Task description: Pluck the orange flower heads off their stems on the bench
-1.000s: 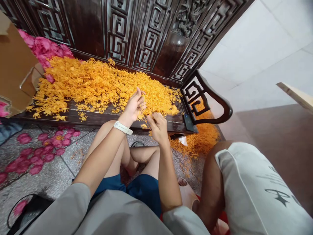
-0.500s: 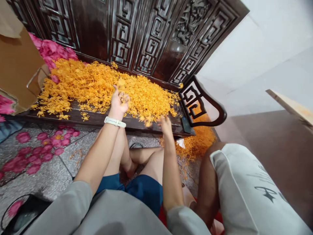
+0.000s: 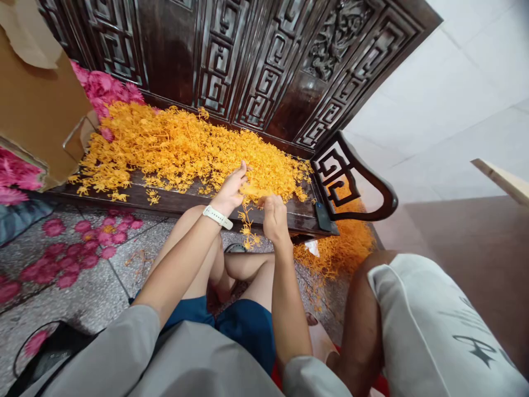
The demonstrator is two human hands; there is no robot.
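Observation:
My left hand [image 3: 231, 190], with a pale watch band [image 3: 217, 216] at the wrist, is raised above the bench front with its fingers curled around yellow-orange plastic flower pieces. Facing it, my right hand [image 3: 275, 218] is closed in a pinch on the same cluster. A blurred yellow part spans the gap between both hands. From it a short strand of yellow plastic flower pieces [image 3: 248, 229] dangles over the bench edge. Behind my hands a large heap of the same pieces [image 3: 177, 143] covers much of the dark wooden bench [image 3: 173, 205].
A cardboard box [image 3: 45, 105] stands at the left, with pink flowers [image 3: 111, 91] behind it. More pink flowers [image 3: 70, 256] lie on the floor. A phone [image 3: 323, 216] rests by the armrest [image 3: 386, 201]. Orange pieces [image 3: 351, 242] are piled below. Another person's knee [image 3: 363, 286] is at the right.
My left hand has moved right and my right hand slightly lower, bringing them close together. A strand of yellow pieces now hangs between them. The view has shifted a little.

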